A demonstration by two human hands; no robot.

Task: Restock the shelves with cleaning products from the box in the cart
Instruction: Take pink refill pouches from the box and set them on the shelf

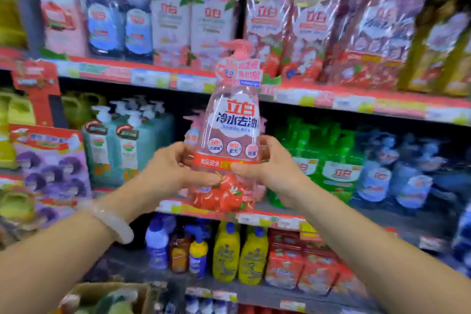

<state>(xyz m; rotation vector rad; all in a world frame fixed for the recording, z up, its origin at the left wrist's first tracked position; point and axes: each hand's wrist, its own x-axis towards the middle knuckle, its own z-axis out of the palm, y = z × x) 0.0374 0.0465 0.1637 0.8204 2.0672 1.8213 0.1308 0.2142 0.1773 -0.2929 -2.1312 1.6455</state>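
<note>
The left hand (175, 168) and the right hand (270, 163) both close around the lower half of one pink pump bottle (233, 132), thumbs on the front label and fingers wrapped behind it. The bottle is upright in the centre of the frame, held in the air in front of the middle shelf (356, 107). It is transparent pink with a pink pump head on top, and red strawberries are printed on its bottom part; how full it is I cannot tell. A pale bracelet (114, 222) sits on the left wrist.

Behind the bottle, on the upper shelf, stand pink bottles of the same kind (293, 30), at least five, wrapped in shiny foil. At the upper left stand two blue bottles (119, 20). On the middle level left of the hands there are two teal pump bottles (114, 145) in front, with more pump heads behind them. At the right stand green bottles (331, 160), around three, blurred. At the bottom centre stand two yellow bottles (239, 252). In the lower left corner the edge of a cardboard box (107, 293) shows, with blurred green things inside.
</note>
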